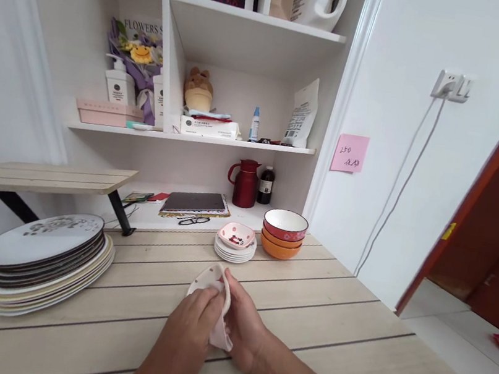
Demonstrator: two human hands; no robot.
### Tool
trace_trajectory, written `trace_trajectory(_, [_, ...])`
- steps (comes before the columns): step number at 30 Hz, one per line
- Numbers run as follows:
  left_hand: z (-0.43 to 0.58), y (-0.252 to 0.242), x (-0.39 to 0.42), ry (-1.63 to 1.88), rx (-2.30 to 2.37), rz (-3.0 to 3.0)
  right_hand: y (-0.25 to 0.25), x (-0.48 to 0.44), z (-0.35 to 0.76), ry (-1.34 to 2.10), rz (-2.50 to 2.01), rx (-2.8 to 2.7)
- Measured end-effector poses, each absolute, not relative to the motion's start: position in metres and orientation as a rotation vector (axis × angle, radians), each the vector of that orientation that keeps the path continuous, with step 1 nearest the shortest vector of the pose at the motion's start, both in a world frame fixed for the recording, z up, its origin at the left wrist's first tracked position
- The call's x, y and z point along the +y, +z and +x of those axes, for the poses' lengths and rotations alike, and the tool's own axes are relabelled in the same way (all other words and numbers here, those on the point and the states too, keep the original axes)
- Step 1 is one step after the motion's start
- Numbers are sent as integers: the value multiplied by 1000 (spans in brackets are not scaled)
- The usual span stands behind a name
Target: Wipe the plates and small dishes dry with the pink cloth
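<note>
In the head view a small pale dish (207, 275) with pinkish dots is held tilted on edge above the table. My right hand (244, 320) grips its right side, the thumb near the upper rim. Curled against the inside of the dish, my left hand (193, 317) presses a pale pink cloth (220, 336), whose end hangs below between both hands. The fingers partly hide dish and cloth. Just beyond, a pink square dish (236, 235) with a cartoon figure rests on a stack of small white plates (234, 254). Beside them stand stacked bowls (281, 242), red over orange.
A tall stack of large plates (48, 263) occupies the table's left side, near a raised wooden shelf (45, 175) on black legs. Behind the table, a laptop (195, 202), glasses (194, 221), a red jug (246, 184) and a dark bottle (266, 186) stand in the cabinet.
</note>
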State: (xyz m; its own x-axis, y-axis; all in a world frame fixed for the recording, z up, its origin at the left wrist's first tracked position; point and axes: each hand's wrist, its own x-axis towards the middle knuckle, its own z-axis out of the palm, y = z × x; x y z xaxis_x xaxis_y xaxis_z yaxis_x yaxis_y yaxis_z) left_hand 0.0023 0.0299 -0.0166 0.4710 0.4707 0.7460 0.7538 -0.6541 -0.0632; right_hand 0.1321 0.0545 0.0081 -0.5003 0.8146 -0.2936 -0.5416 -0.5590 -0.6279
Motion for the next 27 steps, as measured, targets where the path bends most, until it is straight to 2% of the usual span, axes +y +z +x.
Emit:
trace_trajectory(8, [11,-7,22,-1049,-1129,-2376,19,61,143,2256,-664,-649])
trace_trajectory(13, [11,-8,21,-1305,-1467,-2477,17,51,142,2007,-524,-818])
trace_trajectory(17, [10,-11,22,-1506,-1478,-2409,10,44,137,1888,-377,-978])
trace_trajectory(27, [5,-13,26,-1201,-1235,-2335,12,40,135,1863,-501,-941])
